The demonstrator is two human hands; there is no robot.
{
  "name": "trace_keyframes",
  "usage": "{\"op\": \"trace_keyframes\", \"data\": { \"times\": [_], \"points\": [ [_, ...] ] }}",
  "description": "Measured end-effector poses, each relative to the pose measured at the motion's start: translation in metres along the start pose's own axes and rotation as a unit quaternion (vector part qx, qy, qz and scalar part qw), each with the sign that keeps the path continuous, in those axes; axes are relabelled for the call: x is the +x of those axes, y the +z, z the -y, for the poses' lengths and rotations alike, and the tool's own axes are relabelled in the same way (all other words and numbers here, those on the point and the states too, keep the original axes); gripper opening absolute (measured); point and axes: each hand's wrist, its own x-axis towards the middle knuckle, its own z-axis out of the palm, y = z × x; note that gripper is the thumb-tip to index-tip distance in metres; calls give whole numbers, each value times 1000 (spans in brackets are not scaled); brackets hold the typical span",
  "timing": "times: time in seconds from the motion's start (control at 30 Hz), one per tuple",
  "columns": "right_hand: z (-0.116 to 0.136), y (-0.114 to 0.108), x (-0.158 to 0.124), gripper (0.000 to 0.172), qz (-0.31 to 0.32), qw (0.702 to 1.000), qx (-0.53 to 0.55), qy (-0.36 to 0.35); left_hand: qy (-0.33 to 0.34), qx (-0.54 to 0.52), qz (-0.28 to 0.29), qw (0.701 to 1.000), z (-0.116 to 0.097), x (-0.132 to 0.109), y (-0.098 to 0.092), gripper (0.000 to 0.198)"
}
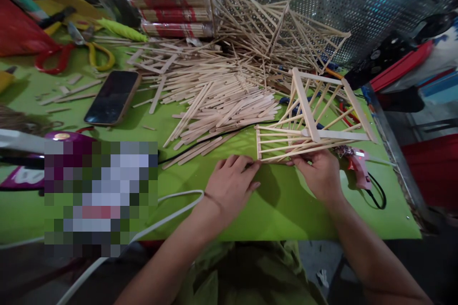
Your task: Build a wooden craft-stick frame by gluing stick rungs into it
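A frame built of thin round sticks and flat craft sticks point(310, 105) stands tilted at the right of the green table. My right hand point(320, 171) is closed on its lower edge, with the thumb in front and some fingertips hidden behind the sticks. Low over the tabletop, my left hand point(231, 183) has its fingers bent and its thumb apart from them. Its index fingertip meets the frame's lower left corner. Just right of my right hand lies a pink glue gun point(360, 167) with a black cord.
Loose sticks point(229, 90) are heaped mid-table, with a larger stick structure point(282, 28) and packaged sticks point(175, 7) behind. A phone point(112, 97), red-handled scissors point(55, 59) and yellow-handled pliers point(102, 55) lie left. A white cable point(164, 217) crosses the front edge; a blurred-out object point(103, 195) is nearby.
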Motion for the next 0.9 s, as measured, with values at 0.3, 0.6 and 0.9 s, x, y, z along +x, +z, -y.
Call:
{"op": "trace_keyframes", "data": {
  "times": [0.3,0.6,0.9],
  "points": [
    [2,0,0,18,0,1000,-10,-2,-1,5,-5,1000,0,-1,1,41],
    [5,0,0,18,14,1000,-12,12,8,5,-15,1000,3,-1,5,42],
    [7,0,-1,20,21,999,-26,25,16,3,-38,999,3,1,8,40]
  ]
}}
